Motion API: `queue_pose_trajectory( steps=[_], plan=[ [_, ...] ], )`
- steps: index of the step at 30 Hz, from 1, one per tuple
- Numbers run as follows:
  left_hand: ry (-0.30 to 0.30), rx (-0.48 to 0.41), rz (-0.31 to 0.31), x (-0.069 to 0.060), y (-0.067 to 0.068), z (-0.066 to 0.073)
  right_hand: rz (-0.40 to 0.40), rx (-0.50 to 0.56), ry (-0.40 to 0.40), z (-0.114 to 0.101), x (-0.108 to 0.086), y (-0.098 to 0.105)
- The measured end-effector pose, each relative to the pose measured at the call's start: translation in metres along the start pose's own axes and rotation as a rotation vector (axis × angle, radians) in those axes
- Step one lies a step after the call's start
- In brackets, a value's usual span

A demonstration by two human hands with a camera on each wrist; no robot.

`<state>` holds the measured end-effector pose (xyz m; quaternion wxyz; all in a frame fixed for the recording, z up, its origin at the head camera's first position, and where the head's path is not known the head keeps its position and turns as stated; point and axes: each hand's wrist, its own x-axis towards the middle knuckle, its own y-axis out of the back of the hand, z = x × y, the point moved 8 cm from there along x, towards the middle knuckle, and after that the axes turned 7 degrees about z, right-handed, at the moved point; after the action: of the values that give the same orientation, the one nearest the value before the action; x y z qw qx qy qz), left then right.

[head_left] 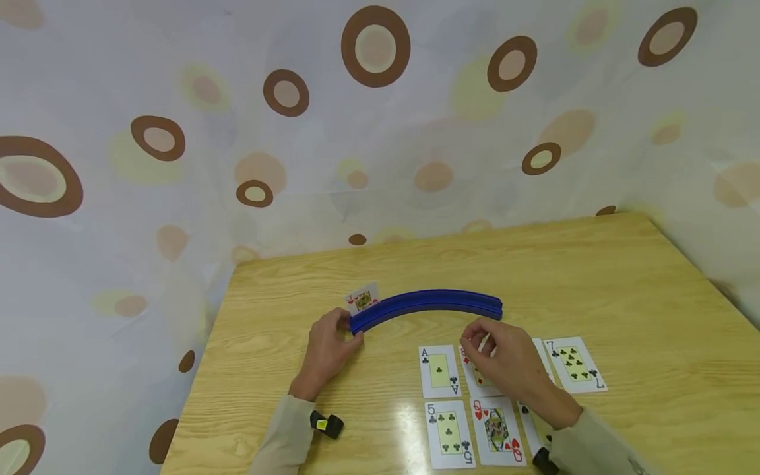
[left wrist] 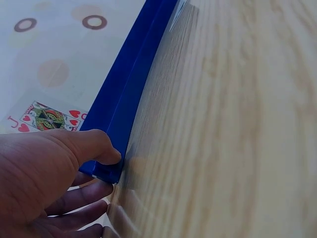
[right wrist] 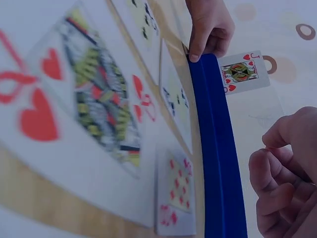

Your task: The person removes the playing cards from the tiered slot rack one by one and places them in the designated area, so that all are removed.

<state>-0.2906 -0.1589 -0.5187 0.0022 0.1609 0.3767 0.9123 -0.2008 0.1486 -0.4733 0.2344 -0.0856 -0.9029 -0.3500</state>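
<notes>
A curved blue card holder [head_left: 427,300] lies on the table. My left hand [head_left: 328,346] grips its left end, thumb on one side; the left wrist view shows this hand [left wrist: 59,168] close up. Beside that end, a jack of hearts [head_left: 363,299] stands tilted in the holder. My right hand [head_left: 505,356] hovers over the face-up cards with its fingers loosely curled and nothing visible between them. It partly covers a diamonds card [head_left: 479,379] and others. In the right wrist view, the curled fingers [right wrist: 270,173] are apart from the holder [right wrist: 218,144].
Left of the right hand lie an ace of clubs [head_left: 439,373] and a five of clubs [head_left: 449,435]. A queen of hearts [head_left: 497,432] is below the hand, and a seven of clubs [head_left: 574,365] to its right. A patterned cloth wall [head_left: 415,132] borders the wooden table [head_left: 267,297].
</notes>
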Motion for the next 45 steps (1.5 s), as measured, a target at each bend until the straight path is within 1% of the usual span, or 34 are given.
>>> queue_pose_trajectory(
  steps=[3,7,10,13,16,18,21,25,27,28,32,35,38,45],
  plan=[
    [0.004,-0.001,-0.012,0.000,-0.001,0.000,-0.004,0.024,0.018,-0.002,0.009,-0.004],
    [0.019,0.000,-0.018,0.001,-0.001,-0.001,-0.006,0.047,0.014,-0.005,0.019,-0.011],
    [0.033,-0.015,-0.017,0.002,0.000,-0.002,0.008,0.047,-0.014,-0.004,0.027,-0.019],
    [0.029,-0.009,-0.018,0.003,0.000,-0.002,0.019,0.048,-0.056,-0.001,0.035,-0.029],
    [0.031,-0.004,-0.020,0.003,0.000,-0.002,0.001,0.084,-0.104,0.003,0.044,-0.044],
    [0.036,-0.006,-0.022,0.002,0.000,-0.003,-0.015,0.112,-0.120,0.002,0.050,-0.053],
    [0.035,-0.002,-0.021,0.002,0.000,-0.003,-0.036,0.155,-0.108,-0.003,0.060,-0.066],
    [0.031,0.005,-0.022,0.002,0.000,-0.003,-0.057,0.181,-0.083,-0.012,0.072,-0.081],
    [0.030,0.003,-0.023,0.002,0.000,-0.003,-0.074,0.206,-0.089,-0.015,0.077,-0.087],
    [0.026,0.004,-0.023,0.002,0.000,-0.002,-0.086,0.221,-0.105,-0.016,0.080,-0.090],
    [0.024,0.000,-0.023,0.002,0.000,-0.002,-0.148,0.299,-0.190,-0.017,0.086,-0.105],
    [0.023,-0.003,-0.019,0.003,0.000,-0.002,-0.182,0.314,-0.247,-0.016,0.088,-0.114],
    [0.015,-0.001,-0.013,0.003,0.000,0.000,-0.191,0.299,-0.260,-0.017,0.090,-0.119],
    [0.001,0.005,-0.010,0.005,0.001,0.003,-0.193,0.304,-0.257,-0.021,0.092,-0.128]
  ],
)
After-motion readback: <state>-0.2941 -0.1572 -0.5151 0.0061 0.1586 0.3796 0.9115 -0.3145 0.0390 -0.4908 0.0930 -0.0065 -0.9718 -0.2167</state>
